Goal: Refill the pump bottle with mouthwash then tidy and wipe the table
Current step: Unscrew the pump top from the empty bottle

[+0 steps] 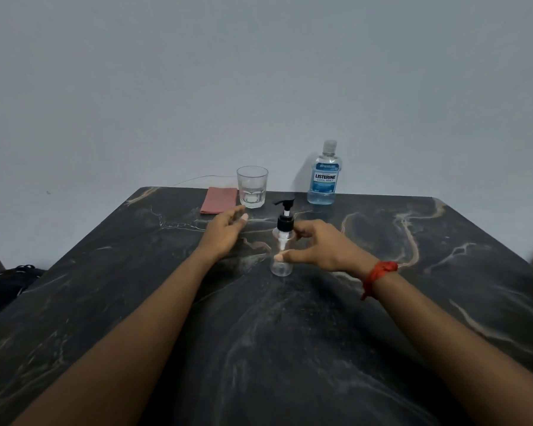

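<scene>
A small clear pump bottle (282,265) with a black pump head stands upright and looks empty, in the middle of the dark marble table (290,348). My right hand (323,247), with a red thread at the wrist, wraps around it from the right: thumb on the front, fingers behind the shoulder. To the bottle's left my left hand (225,230) hovers apart from it, fingers loosely spread, holding nothing. A blue Listerine mouthwash bottle (323,179), capped, stands at the table's far edge to the right.
A clear drinking glass (252,187) stands at the far edge, just beyond my left hand. A folded pink cloth (218,200) lies left of the glass. A grey wall rises behind the table. Dark items sit off the table's left side.
</scene>
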